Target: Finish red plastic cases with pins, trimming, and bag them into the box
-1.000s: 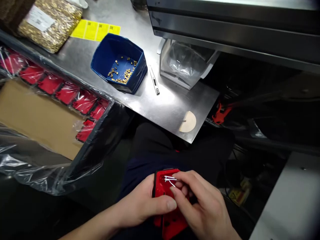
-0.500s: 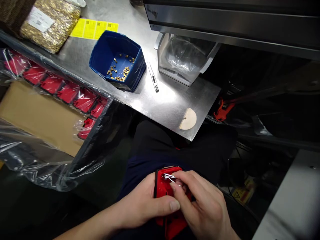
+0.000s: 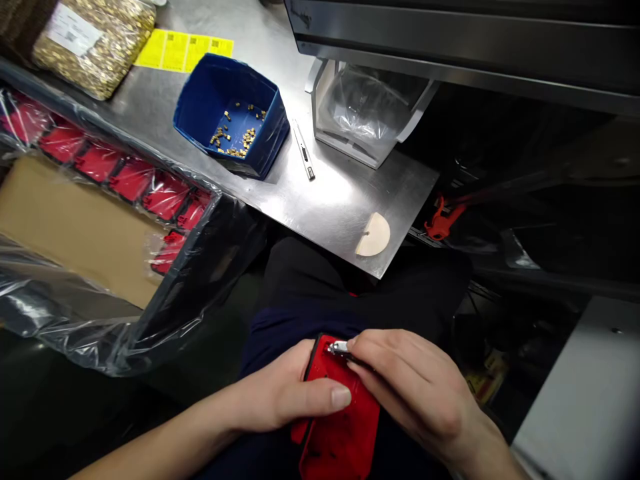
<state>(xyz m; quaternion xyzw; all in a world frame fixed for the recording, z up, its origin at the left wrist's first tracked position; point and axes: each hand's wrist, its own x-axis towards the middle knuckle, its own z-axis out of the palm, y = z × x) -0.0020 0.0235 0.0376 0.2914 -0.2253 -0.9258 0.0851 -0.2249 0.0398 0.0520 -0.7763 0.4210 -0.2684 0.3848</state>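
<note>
Left hand (image 3: 285, 400): grips red part (image 3: 340, 427) over lap, thumb across face. Right hand (image 3: 415, 393): fingers pinch metal pin (image 3: 339, 347) at part's top edge.

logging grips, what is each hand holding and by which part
Left hand grips the red plastic part by its left edge; right hand pinches small metal pins at its top.

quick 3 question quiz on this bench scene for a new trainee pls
1. True or false: the blue bin on the steel bench holds small brass-coloured pieces.
2. Which hand pinches the small metal pins at the top of the red part: A left hand, B right hand?
3. What lies on the bench just right of the blue bin?

Key: 1 true. 2 B; the left hand steadies the red part. 3 a slim metal tool.
</note>
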